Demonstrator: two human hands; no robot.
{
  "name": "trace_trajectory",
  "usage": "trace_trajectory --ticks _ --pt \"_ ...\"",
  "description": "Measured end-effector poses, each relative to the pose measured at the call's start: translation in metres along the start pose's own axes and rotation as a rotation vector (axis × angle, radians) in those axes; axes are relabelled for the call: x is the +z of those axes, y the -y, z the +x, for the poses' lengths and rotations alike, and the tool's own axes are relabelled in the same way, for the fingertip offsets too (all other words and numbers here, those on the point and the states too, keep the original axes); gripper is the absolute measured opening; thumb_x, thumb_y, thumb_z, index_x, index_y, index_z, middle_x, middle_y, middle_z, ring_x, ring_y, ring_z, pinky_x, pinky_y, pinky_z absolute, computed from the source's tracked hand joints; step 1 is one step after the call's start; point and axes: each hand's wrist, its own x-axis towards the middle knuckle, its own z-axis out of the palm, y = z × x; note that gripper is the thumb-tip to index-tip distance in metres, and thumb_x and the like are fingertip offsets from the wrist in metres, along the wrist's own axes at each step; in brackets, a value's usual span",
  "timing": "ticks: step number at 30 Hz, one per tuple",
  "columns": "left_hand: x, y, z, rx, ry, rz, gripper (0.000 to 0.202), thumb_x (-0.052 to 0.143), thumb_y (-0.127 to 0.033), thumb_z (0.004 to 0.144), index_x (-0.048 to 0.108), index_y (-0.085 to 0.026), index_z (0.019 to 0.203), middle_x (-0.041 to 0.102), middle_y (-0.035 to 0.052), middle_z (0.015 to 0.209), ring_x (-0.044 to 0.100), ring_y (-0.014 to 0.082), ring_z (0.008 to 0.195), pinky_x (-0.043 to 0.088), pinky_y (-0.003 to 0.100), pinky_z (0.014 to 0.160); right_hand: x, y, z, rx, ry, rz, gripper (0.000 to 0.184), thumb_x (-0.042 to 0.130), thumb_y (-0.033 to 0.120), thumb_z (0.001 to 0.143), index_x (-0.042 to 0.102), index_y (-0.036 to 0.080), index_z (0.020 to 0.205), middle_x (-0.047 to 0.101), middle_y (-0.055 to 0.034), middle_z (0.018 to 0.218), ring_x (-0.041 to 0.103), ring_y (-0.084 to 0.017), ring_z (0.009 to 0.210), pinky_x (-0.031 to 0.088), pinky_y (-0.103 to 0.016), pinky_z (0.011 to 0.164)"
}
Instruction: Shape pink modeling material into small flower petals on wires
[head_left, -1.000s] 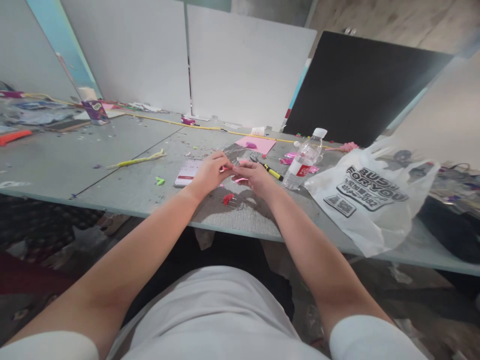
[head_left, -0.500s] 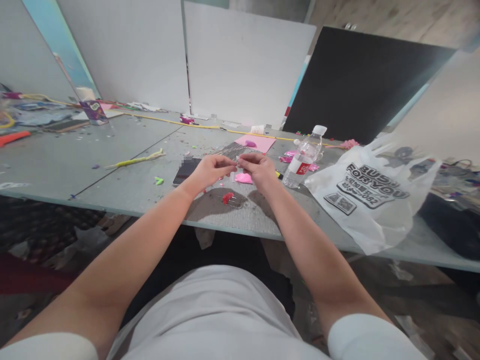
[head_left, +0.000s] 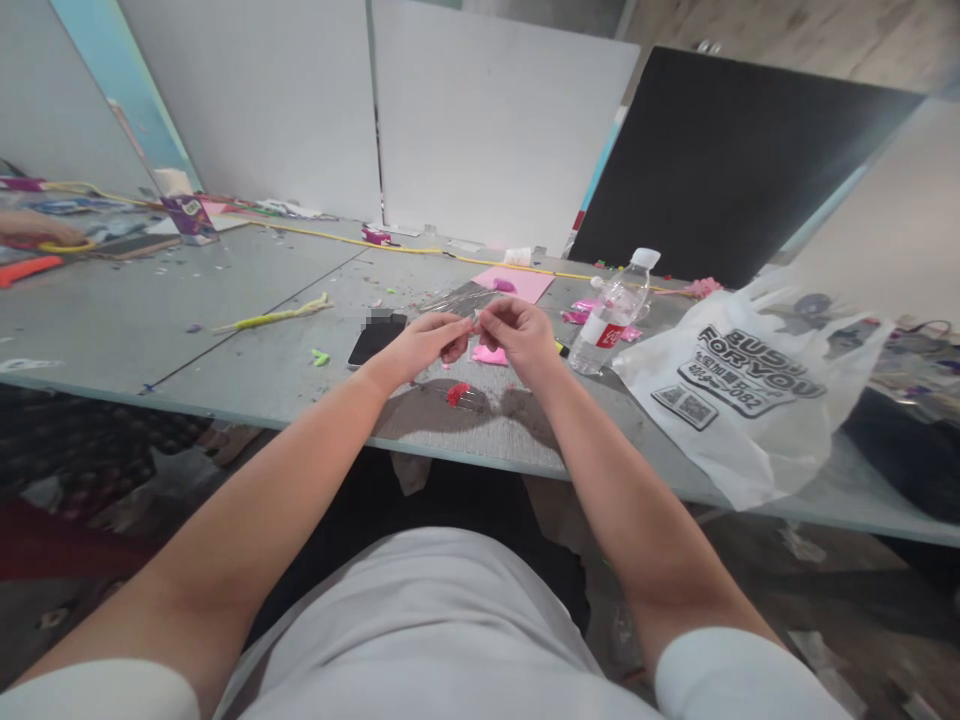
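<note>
My left hand (head_left: 435, 338) and my right hand (head_left: 516, 328) meet fingertip to fingertip above the table. Both are closed in a pinch around something too small to make out. Just below and behind my right fingers lies a flat bright pink piece (head_left: 490, 355). Nearer the table edge, in the shadow of my hands, rests a small red clump (head_left: 457, 394) with thin wire-like strands beside it. A black phone-like slab (head_left: 373, 343) lies left of my left hand. Behind my hands is a clear plastic sheet (head_left: 450, 299).
A clear bottle (head_left: 609, 315) with a white cap stands right of my hands, beside a white plastic bag (head_left: 750, 390). Pink paper (head_left: 529, 284) lies behind. To the left are a yellow-green twisted strip (head_left: 274, 316) and a tissue box (head_left: 189, 218). Another person's hand (head_left: 37, 229) is at the far left.
My left fingers have curled in and my fingertips have drawn closer together. At the far left, another person's hand has come into view by the yellow-handled thing.
</note>
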Motion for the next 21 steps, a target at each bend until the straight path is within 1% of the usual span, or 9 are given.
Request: trace_trajectory --ticks 3,5,8,12,14,17,19,21 --pt "0.000 0.000 0.000 0.001 0.003 -0.078 0.037 0.069 -0.045 0.097 0.066 -0.017 0.074 0.054 0.0002 0.062 0.047 0.0109 0.057 0.040 0.026 0.059 0.002 0.004 -0.003 -0.024 0.044 -0.045 0.052 0.085 0.070 0.079 0.068 0.021 0.081 0.072 0.0001 0.068 0.060 -0.011 0.055 0.050 -0.026 0.053" --pt "-0.001 0.001 0.000 -0.005 0.001 -0.130 0.032 0.074 -0.044 0.093 0.069 -0.017 0.078 0.056 0.0004 0.064 0.048 0.0109 0.057 0.040 0.027 0.058 0.003 0.005 -0.003 -0.049 0.047 -0.061 0.054 0.080 0.073 0.082 0.067 0.021 0.079 0.070 0.0007 0.067 0.058 -0.011 0.055 0.048 -0.026 0.052" --pt "-0.002 0.001 0.000 -0.011 0.008 -0.180 0.027 0.079 -0.040 0.087 0.071 -0.016 0.077 0.056 0.0007 0.062 0.048 0.0107 0.056 0.039 0.027 0.057 0.005 0.005 -0.003 -0.057 0.028 -0.048 0.057 0.081 0.078 0.078 0.068 0.022 0.083 0.067 0.0020 0.067 0.056 -0.010 0.053 0.047 -0.027 0.050" --pt "-0.003 0.000 0.000 -0.018 0.016 -0.219 0.022 0.080 -0.037 0.084 0.074 -0.016 0.080 0.057 0.0007 0.061 0.049 0.0112 0.056 0.040 0.028 0.057 0.007 0.007 -0.002 -0.013 0.027 -0.041 0.063 0.083 0.082 0.070 0.065 0.025 0.089 0.066 0.0031 0.068 0.055 -0.011 0.053 0.046 -0.028 0.050" --pt "-0.003 0.000 0.000 -0.019 0.021 -0.231 0.022 0.079 -0.037 0.085 0.073 -0.017 0.080 0.056 0.0002 0.060 0.048 0.0112 0.055 0.039 0.028 0.057 0.008 0.011 -0.005 -0.007 0.032 -0.049 0.062 0.083 0.082 0.070 0.063 0.025 0.086 0.065 0.0035 0.066 0.054 -0.011 0.052 0.044 -0.028 0.049" --pt "-0.002 -0.001 0.000 -0.019 0.046 -0.243 0.025 0.077 -0.036 0.088 0.067 -0.018 0.074 0.050 -0.0016 0.057 0.044 0.0104 0.053 0.037 0.028 0.056 0.010 0.018 -0.010 -0.017 0.055 -0.072 0.059 0.085 0.078 0.071 0.061 0.025 0.081 0.062 0.0044 0.061 0.052 -0.011 0.051 0.042 -0.028 0.049" --pt "-0.002 -0.001 -0.001 -0.021 0.064 -0.250 0.025 0.076 -0.034 0.088 0.064 -0.019 0.072 0.045 -0.0029 0.056 0.041 0.0099 0.052 0.035 0.028 0.056 0.012 0.021 -0.013 -0.032 0.066 -0.070 0.057 0.086 0.076 0.072 0.064 0.024 0.080 0.062 0.0039 0.061 0.053 -0.011 0.051 0.042 -0.027 0.049" --pt "-0.002 0.000 -0.001 -0.023 0.075 -0.253 0.023 0.074 -0.031 0.089 0.064 -0.018 0.073 0.044 -0.0030 0.056 0.040 0.0098 0.053 0.035 0.028 0.057 0.013 0.022 -0.015 -0.045 0.063 -0.043 0.055 0.084 0.075 0.076 0.067 0.023 0.080 0.065 0.0025 0.064 0.054 -0.010 0.052 0.043 -0.027 0.048"
